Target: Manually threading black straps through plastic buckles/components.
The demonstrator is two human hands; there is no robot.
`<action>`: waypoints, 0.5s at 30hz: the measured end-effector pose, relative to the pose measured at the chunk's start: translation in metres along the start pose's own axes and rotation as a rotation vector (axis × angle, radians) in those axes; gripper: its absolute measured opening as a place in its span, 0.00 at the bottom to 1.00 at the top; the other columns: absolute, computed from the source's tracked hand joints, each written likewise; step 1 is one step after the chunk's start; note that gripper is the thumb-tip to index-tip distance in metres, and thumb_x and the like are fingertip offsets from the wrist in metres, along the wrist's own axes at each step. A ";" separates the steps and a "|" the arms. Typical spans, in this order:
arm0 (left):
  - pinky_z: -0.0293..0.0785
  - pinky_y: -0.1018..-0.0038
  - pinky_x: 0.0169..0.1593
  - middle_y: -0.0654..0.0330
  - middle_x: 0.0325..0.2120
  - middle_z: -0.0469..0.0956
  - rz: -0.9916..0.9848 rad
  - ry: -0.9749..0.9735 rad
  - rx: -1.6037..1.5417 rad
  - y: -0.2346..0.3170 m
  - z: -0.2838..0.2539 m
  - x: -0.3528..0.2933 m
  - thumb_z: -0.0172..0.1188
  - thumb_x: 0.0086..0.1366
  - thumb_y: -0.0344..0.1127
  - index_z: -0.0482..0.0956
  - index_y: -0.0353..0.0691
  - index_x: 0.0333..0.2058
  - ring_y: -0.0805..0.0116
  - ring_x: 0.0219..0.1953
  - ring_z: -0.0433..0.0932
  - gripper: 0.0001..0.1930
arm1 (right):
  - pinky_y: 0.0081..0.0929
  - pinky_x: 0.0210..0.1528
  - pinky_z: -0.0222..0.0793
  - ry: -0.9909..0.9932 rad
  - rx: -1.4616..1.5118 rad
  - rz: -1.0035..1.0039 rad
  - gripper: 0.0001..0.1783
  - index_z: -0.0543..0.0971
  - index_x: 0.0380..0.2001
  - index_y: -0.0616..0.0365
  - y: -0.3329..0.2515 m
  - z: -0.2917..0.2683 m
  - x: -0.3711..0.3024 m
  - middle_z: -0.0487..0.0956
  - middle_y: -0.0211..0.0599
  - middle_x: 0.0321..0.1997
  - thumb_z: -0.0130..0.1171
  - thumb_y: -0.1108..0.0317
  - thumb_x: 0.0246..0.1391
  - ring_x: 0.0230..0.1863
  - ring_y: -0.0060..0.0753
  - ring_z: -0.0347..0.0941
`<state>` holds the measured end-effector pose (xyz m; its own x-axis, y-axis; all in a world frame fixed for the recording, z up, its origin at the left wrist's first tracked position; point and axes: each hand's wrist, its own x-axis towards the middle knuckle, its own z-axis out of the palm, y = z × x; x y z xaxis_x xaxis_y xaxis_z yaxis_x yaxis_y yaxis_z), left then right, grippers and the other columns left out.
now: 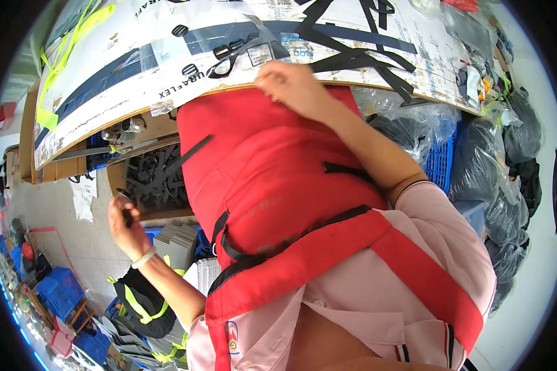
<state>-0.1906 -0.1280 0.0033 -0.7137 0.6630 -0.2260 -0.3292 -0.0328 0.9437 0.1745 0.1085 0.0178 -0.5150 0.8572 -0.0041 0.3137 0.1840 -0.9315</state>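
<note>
My left hand [125, 227] is out to the left, beside a cardboard box [114, 176] of black strap pieces [158, 176]. Its fingers are closed round a small black object [127, 213], mostly covered, whose kind I cannot make out. A short dark strap piece [197, 148] shows between the box and my red apron [260, 161]. At the table's near edge is my right hand [291, 86], its fingers curled and slightly blurred; what they hold, if anything, is hidden. Just beyond it, a looped black strap [224, 65] lies on the white table [130, 80].
Long black straps [359, 59] lie across the table's right half, some over its edge. Yellow-green straps [65, 52] lie at its left. Plastic-wrapped bundles [483, 161] and a blue crate [439, 157] stand right. Grey stacked pieces [174, 247] sit below the box.
</note>
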 end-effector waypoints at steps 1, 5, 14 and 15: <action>0.77 0.75 0.44 0.53 0.37 0.77 0.013 0.143 -0.071 -0.004 -0.026 0.009 0.56 0.67 0.35 0.72 0.29 0.48 0.68 0.39 0.77 0.16 | 0.18 0.32 0.69 0.074 -0.110 -0.067 0.09 0.78 0.35 0.60 0.005 -0.019 -0.002 0.77 0.28 0.26 0.57 0.65 0.58 0.28 0.16 0.72; 0.65 0.62 0.64 0.44 0.50 0.71 -0.134 -0.093 -0.226 -0.039 -0.076 0.021 0.50 0.62 0.19 0.65 0.21 0.52 0.54 0.55 0.70 0.19 | 0.32 0.55 0.65 0.220 -0.935 -0.246 0.17 0.80 0.43 0.49 0.022 -0.100 -0.020 0.78 0.32 0.44 0.54 0.75 0.48 0.49 0.40 0.70; 0.66 0.69 0.62 0.43 0.51 0.71 -0.442 -0.619 -0.340 -0.067 0.127 -0.032 0.46 0.56 0.12 0.66 0.22 0.53 0.53 0.56 0.71 0.23 | 0.33 0.51 0.65 0.346 -0.941 -0.411 0.07 0.83 0.34 0.52 0.086 -0.122 0.002 0.80 0.27 0.37 0.58 0.65 0.53 0.43 0.35 0.72; 0.72 0.71 0.57 0.45 0.48 0.74 -0.431 -0.629 -0.273 -0.063 0.140 -0.038 0.49 0.62 0.17 0.68 0.24 0.53 0.55 0.52 0.75 0.18 | 0.32 0.51 0.67 0.261 -0.924 -0.339 0.08 0.82 0.37 0.54 0.076 -0.121 0.004 0.79 0.32 0.42 0.58 0.66 0.54 0.48 0.38 0.71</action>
<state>-0.0561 -0.0467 -0.0133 -0.0349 0.9529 -0.3013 -0.6936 0.1940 0.6938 0.2932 0.1842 -0.0089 -0.5359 0.7487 0.3903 0.7340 0.6415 -0.2228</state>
